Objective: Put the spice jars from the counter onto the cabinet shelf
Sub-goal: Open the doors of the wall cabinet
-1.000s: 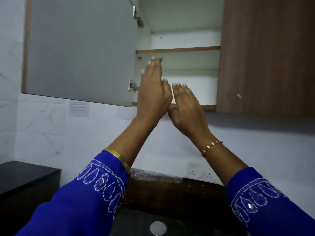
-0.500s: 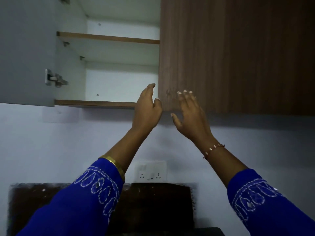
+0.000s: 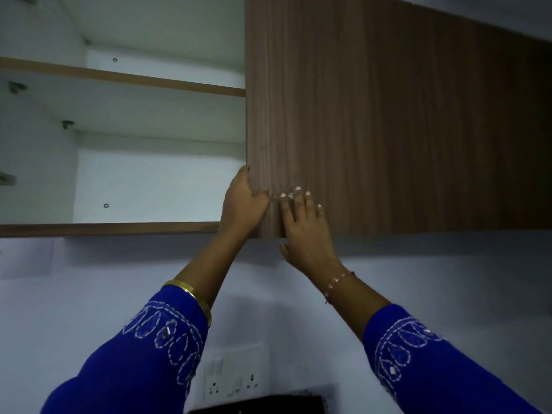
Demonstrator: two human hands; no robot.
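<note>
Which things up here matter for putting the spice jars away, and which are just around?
For the job:
open cabinet shelf
closed wooden door
left hand gripping that door's edge
right hand flat on its front

Just around:
wall socket
upper shelf

No spice jars in view.

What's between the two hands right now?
In the head view, a narrow strip of the closed wooden cabinet door separates the left hand from the right hand.

Dim, bluish light; the open cabinet (image 3: pixel 155 174) interior is brightest, shadow darkens the wall (image 3: pixel 418 264) beneath, edges bow slightly.
</note>
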